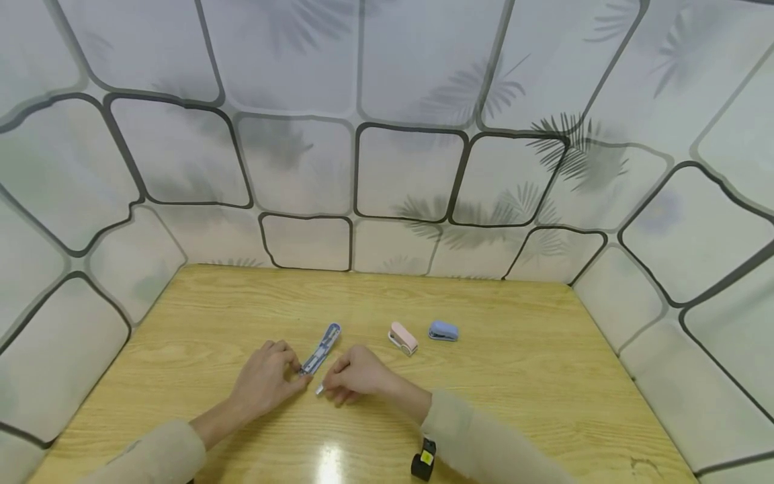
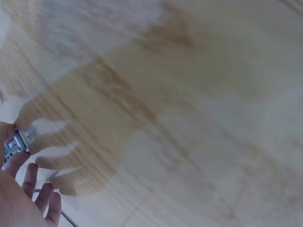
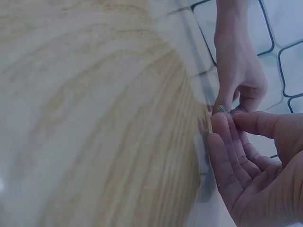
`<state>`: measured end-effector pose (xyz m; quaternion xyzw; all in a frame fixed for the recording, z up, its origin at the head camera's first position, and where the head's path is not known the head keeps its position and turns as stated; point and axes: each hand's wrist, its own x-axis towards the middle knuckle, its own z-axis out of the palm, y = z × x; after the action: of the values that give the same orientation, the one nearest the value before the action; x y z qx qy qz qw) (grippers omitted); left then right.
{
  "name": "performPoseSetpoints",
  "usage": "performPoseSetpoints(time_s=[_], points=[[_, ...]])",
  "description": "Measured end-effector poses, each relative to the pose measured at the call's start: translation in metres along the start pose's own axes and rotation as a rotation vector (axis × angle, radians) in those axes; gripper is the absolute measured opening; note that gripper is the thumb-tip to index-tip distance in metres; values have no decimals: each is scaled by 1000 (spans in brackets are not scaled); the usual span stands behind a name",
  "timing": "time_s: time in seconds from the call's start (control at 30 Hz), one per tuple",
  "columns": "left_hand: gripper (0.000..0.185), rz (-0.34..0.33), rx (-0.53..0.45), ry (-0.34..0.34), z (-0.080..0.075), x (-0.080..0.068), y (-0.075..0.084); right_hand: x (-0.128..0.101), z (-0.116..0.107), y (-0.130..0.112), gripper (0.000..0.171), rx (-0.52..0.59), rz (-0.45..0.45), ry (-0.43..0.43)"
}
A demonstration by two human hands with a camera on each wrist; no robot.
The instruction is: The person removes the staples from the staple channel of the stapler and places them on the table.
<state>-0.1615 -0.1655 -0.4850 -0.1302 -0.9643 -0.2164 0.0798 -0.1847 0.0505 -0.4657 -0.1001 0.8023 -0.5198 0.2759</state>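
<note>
A long blue stapler [image 1: 322, 348], opened out flat, lies on the wooden table [image 1: 520, 376] at its middle. My left hand [image 1: 295, 376] grips its near end; the left wrist view shows that end [image 2: 16, 142] between my fingers. My right hand [image 1: 329, 384] sits just to the right and pinches a small silvery staple strip [image 1: 319, 390] by the stapler's near end. In the right wrist view the strip [image 3: 222, 109] shows between thumb and forefinger, with the left hand [image 3: 241, 80] right behind it.
A small pink stapler [image 1: 402, 338] and a small blue stapler [image 1: 443, 331] lie to the right of my hands. Padded patterned walls [image 1: 411, 168] enclose the table on three sides. A black device [image 1: 424, 460] is on my right sleeve.
</note>
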Motion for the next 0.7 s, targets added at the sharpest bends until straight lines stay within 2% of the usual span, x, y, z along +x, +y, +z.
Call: performPoseSetpoints(time_s=[0.23, 0.7], points=[[23, 3, -2, 8, 1, 0, 0, -5, 12, 1, 8, -4, 46, -18], [23, 20, 13, -2, -2, -1, 1, -1, 20, 4, 12, 12, 34, -47]])
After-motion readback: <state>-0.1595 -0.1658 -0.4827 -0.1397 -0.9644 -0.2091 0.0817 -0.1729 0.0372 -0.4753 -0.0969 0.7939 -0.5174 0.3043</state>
